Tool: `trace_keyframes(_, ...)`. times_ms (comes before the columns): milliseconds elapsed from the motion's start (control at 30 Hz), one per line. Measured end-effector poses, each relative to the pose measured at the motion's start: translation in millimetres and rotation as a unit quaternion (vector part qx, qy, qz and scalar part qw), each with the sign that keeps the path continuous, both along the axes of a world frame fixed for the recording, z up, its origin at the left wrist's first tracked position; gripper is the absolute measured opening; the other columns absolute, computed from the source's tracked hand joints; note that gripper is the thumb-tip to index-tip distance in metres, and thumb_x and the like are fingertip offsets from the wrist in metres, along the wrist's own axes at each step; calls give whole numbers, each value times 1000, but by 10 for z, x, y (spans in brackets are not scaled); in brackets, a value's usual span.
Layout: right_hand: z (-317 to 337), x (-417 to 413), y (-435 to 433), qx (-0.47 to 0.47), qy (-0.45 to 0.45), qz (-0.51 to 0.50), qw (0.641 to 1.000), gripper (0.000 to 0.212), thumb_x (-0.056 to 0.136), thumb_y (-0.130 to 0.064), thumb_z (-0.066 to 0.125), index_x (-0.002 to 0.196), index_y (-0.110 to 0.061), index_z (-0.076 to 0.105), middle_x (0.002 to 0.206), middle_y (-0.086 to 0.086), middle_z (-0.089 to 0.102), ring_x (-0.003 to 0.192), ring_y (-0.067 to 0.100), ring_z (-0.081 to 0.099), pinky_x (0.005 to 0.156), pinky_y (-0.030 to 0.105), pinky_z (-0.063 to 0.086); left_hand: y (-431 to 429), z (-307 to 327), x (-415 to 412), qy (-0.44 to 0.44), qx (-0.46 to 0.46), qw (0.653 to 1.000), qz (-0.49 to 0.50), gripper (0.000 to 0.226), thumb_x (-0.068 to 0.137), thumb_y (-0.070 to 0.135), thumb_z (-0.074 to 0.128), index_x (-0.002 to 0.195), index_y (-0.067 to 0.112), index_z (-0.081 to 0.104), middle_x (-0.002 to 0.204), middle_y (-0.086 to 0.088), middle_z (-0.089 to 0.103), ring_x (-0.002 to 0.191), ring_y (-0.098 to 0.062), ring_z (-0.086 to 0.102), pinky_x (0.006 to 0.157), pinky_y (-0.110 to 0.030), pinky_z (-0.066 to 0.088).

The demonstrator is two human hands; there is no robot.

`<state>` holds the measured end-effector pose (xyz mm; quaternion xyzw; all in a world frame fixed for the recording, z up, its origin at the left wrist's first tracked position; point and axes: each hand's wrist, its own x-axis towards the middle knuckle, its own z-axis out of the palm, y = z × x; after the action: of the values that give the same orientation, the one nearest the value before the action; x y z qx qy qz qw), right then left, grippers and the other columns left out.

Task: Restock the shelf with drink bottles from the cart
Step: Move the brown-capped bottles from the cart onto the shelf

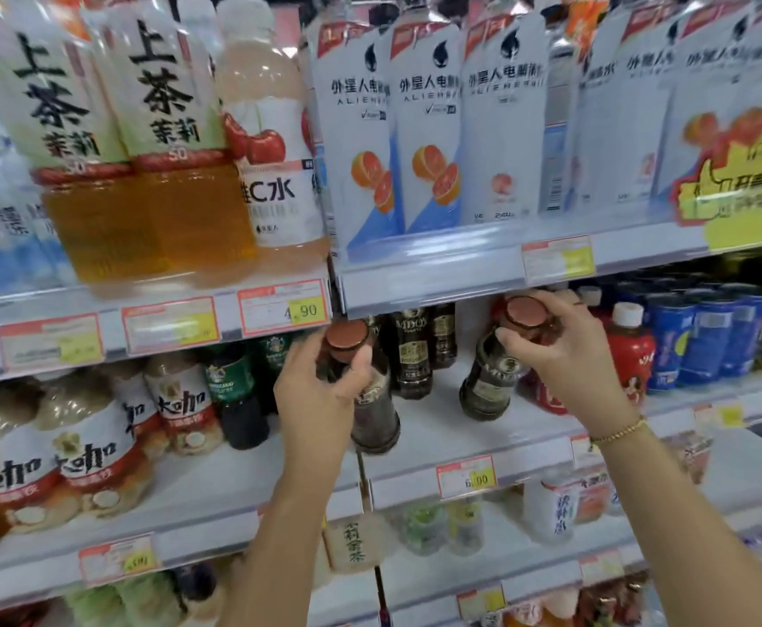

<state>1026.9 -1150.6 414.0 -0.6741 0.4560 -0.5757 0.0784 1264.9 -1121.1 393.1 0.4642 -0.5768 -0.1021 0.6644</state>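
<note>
Two dark drink bottles with brown caps are at the middle white shelf (451,427). My left hand (320,391) grips the neck of the left dark bottle (374,414), whose base is near the shelf's front edge. My right hand (560,355) holds the top of the right dark bottle (490,382), which tilts left and sits further in. Behind them, two or three matching dark bottles (415,355) stand at the back of the same shelf. The cart is out of sight.
Red bottles (628,350) and blue cans (705,337) stand right of my right hand. Green-capped dark bottles (234,395) and coffee bottles (85,450) fill the left bay. The upper shelf rail (438,278) with price tags hangs just above both hands.
</note>
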Motion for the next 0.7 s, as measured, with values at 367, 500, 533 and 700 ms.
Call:
trace_keyframes(367, -176, 423, -693, 128, -168, 126, 969, 28, 84, -24, 67, 110, -20, 58, 106, -4, 66, 105, 14, 60, 93, 25, 43, -524, 12, 35, 10, 111, 992, -56, 32, 77, 19, 74, 105, 21, 57, 102, -3, 66, 93, -16, 62, 78, -21, 46)
trace_keyframes(500, -339, 353, -568, 125, -123, 104, 979, 51, 84, -34, 66, 129, -22, 44, 114, -14, 56, 106, 3, 53, 91, 17, 37, -502, -78, 85, 5, 130, 987, -91, 49, 74, 21, 76, 118, 21, 55, 107, 2, 66, 98, -13, 63, 81, -15, 49)
trace_keyframes(533, -432, 322, -541, 136, -85, 93, 983, 56, 83, -34, 67, 131, -21, 41, 115, -14, 55, 105, 2, 52, 90, 17, 37, -498, -125, 99, 11, 142, 984, -105, 51, 73, 20, 78, 117, 29, 54, 109, 5, 65, 101, -13, 63, 86, -22, 49)
trace_keyframes(700, -851, 266, -544, 244, 82, -45, 965, 62, 74, -36, 75, 123, -10, 49, 117, 12, 60, 106, 28, 57, 84, 35, 48, -435, -495, 94, 33, 201, 975, -86, 47, 70, 23, 80, 109, 30, 54, 113, 4, 65, 107, -18, 61, 96, -40, 49)
